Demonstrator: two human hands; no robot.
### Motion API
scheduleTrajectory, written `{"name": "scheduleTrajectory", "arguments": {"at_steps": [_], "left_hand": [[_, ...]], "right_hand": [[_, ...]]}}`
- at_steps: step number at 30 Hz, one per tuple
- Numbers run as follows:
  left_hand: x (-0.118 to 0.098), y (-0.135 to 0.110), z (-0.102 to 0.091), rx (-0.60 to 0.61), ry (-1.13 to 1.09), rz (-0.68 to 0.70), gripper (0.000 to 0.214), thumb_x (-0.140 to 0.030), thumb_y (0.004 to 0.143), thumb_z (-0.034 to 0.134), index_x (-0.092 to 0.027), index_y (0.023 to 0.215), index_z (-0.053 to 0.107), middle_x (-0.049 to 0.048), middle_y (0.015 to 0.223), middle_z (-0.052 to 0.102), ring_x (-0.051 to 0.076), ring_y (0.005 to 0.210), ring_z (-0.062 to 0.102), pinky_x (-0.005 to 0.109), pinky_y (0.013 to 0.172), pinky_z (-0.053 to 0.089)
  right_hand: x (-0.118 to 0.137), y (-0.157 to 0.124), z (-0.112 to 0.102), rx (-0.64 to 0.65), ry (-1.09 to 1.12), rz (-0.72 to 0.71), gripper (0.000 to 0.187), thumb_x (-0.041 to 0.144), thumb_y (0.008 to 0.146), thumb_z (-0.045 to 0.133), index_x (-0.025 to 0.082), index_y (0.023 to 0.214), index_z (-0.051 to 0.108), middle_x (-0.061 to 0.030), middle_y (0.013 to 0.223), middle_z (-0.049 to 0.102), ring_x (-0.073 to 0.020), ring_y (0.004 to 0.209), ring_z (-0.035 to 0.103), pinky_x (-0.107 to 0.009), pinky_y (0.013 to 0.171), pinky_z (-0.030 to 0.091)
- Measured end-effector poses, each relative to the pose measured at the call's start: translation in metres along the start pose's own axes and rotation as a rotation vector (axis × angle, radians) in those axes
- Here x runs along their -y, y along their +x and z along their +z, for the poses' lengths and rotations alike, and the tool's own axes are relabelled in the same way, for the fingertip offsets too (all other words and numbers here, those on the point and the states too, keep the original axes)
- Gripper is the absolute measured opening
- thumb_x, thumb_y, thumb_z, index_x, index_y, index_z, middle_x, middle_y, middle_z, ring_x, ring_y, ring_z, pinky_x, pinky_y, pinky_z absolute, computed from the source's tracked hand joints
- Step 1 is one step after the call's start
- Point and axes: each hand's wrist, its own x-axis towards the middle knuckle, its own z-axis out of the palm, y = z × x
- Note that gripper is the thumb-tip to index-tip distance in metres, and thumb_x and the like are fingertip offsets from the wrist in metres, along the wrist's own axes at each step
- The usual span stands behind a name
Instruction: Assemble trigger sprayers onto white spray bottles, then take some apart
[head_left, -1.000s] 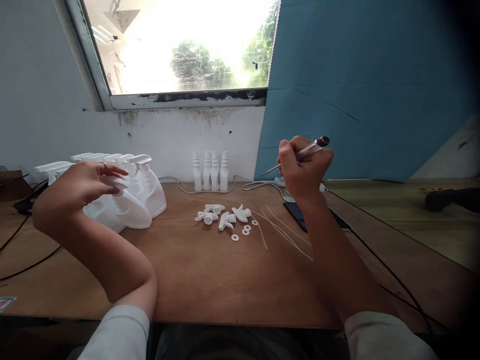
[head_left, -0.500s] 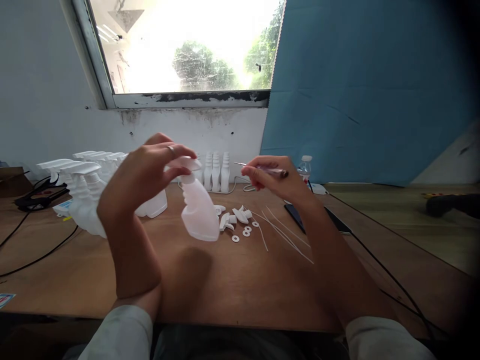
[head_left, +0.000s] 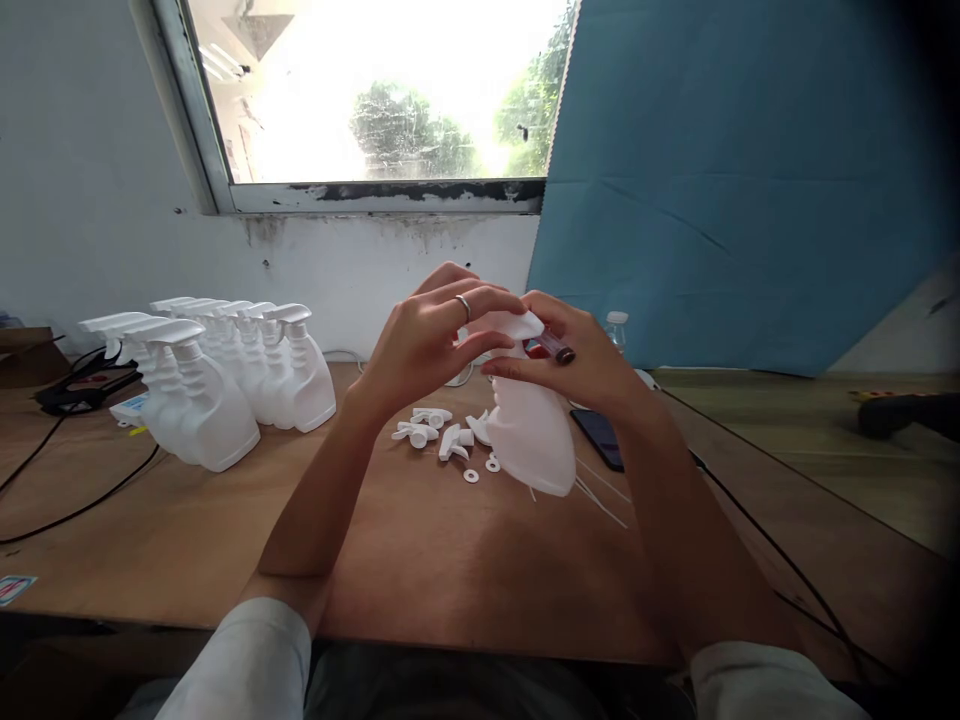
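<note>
1. Above the brown wooden bench (head_left: 420, 570), a translucent white plastic spray bottle (head_left: 532, 440) hangs tilted.
2. Left hand (head_left: 435, 335), at its eleven o'clock: grip pinching the bottle's top.
3. Right hand (head_left: 581, 350), at one o'clock: grip wrapped around a slim clear-handled tool (head_left: 555, 347).
4. White flat rings (head_left: 471, 476), eight o'clock; loose white plastic trigger heads (head_left: 453, 444), nine.
5. Standing white spray bottles (head_left: 225, 425), farther toward nine.

Over my feed I've got smooth, milky plastic on the single bottle (head_left: 536, 440) at five o'clock, satiny white plastic on the bottle cluster (head_left: 225, 415) at nine, shiny metal ring (head_left: 463, 307) near twelve! Smooth wooden table (head_left: 420, 560), six; creased, matt cloth curtain (head_left: 735, 180), two.
</note>
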Motion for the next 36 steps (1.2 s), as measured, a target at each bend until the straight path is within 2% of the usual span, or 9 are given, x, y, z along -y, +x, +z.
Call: {"name": "scheduleTrajectory", "arguments": {"at_steps": [3,7,11,14,16,19,26,31,36], "left_hand": [[-0.002,0.002,0.002,-0.085,0.047,-0.046,0.027,-0.041,0.097,0.049,-0.03,0.119,0.06,0.0059,0.134,0.058,0.021,0.119,0.055,0.034,0.081,0.055],[0.001,0.003,0.001,-0.143,0.09,-0.108,0.033,-0.043,0.099,0.044,-0.029,0.128,0.052,0.0086,0.132,0.057,0.021,0.121,0.054,0.033,0.081,0.055],[0.012,0.002,0.004,-0.007,-0.004,-0.164,0.046,-0.054,0.092,0.053,-0.027,0.129,0.05,0.0085,0.132,0.058,0.021,0.114,0.058,0.031,0.083,0.054],[0.022,0.001,0.008,0.15,-0.083,-0.236,0.056,-0.062,0.087,0.056,-0.026,0.129,0.052,0.0073,0.124,0.063,0.02,0.105,0.062,0.03,0.081,0.054],[0.027,0.0,0.01,0.2,-0.108,-0.283,0.056,-0.065,0.085,0.055,-0.026,0.125,0.057,0.0053,0.111,0.068,0.019,0.095,0.065,0.028,0.074,0.054],[0.03,0.0,0.008,0.135,-0.08,-0.308,0.054,-0.065,0.082,0.06,-0.025,0.118,0.06,0.004,0.103,0.07,0.019,0.088,0.065,0.028,0.07,0.053],[0.027,-0.001,-0.003,-0.008,0.053,-0.229,0.05,-0.055,0.082,0.067,-0.029,0.123,0.054,0.0044,0.114,0.066,0.024,0.103,0.062,0.036,0.082,0.053],[0.028,0.0,-0.011,-0.071,0.16,-0.245,0.049,-0.049,0.086,0.064,-0.032,0.129,0.047,0.0063,0.127,0.06,0.03,0.123,0.051,0.046,0.096,0.047],[0.027,0.002,-0.019,-0.107,0.324,-0.284,0.05,-0.05,0.088,0.061,-0.031,0.13,0.044,0.0077,0.132,0.056,0.032,0.132,0.042,0.053,0.103,0.039]], "right_hand": [[-0.003,-0.001,-0.001,-0.076,0.018,0.016,0.032,0.043,0.071,0.08,0.021,0.077,0.057,0.0033,0.067,0.046,-0.0091,0.058,0.04,-0.024,0.052,0.032],[-0.015,0.004,-0.002,-0.384,0.194,0.033,0.03,0.043,0.072,0.079,0.022,0.085,0.061,0.0005,0.074,0.051,-0.0126,0.065,0.048,-0.026,0.055,0.038],[-0.02,0.012,-0.007,-0.723,0.469,0.034,0.038,0.043,0.063,0.083,0.023,0.086,0.062,-0.0029,0.081,0.055,-0.0157,0.072,0.052,-0.029,0.057,0.042],[-0.016,0.014,-0.013,-0.829,0.646,0.016,0.041,0.045,0.054,0.087,0.022,0.078,0.062,-0.0051,0.09,0.058,-0.0164,0.078,0.053,-0.03,0.061,0.045],[-0.014,0.014,-0.016,-0.821,0.711,0.016,0.04,0.044,0.053,0.088,0.023,0.077,0.064,-0.0051,0.091,0.057,-0.0162,0.08,0.054,-0.031,0.064,0.047],[-0.012,0.012,-0.018,-0.761,0.705,0.053,0.04,0.047,0.057,0.086,0.024,0.081,0.063,-0.0052,0.09,0.056,-0.0174,0.079,0.055,-0.031,0.06,0.045],[-0.007,0.01,-0.016,-0.677,0.695,-0.015,0.039,0.043,0.061,0.086,0.023,0.073,0.055,-0.0046,0.096,0.057,-0.0166,0.078,0.056,-0.028,0.055,0.038],[-0.006,0.008,-0.018,-0.698,0.592,-0.072,0.035,0.035,0.065,0.085,0.025,0.086,0.059,-0.0026,0.088,0.06,-0.0163,0.065,0.063,-0.031,0.056,0.045],[-0.009,0.008,-0.023,-0.497,0.614,-0.035,0.033,0.034,0.069,0.081,0.027,0.094,0.059,-0.0025,0.101,0.064,-0.0251,0.072,0.072,-0.035,0.051,0.052]]}}
